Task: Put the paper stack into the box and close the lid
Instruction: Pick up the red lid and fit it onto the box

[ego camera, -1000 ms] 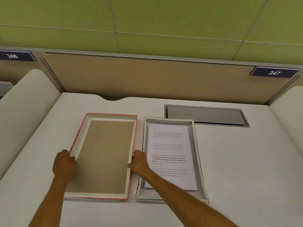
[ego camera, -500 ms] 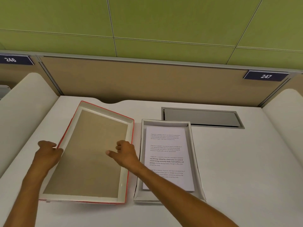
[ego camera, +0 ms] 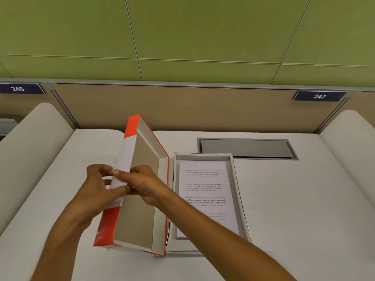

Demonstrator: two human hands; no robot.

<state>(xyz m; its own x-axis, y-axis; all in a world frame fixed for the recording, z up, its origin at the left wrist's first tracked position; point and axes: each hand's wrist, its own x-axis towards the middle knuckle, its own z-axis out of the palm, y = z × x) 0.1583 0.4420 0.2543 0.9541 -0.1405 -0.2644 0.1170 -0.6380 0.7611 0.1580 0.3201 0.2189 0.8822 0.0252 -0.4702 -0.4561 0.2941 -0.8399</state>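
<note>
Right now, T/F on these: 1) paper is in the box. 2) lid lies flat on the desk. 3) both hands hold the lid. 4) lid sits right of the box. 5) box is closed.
1) True: the paper stack lies in the box.
2) False: the lid is tipped up on its long edge.
3) True: left hand and right hand grip its raised edge.
4) False: it is to the left.
5) False: the box is open.

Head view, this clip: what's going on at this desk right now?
A person grips the red-and-white cardboard lid with both hands, left hand and right hand, on its raised left edge, tilting it toward the open grey-white box. The printed white paper stack already lies inside. The lid is not yet on.
</note>
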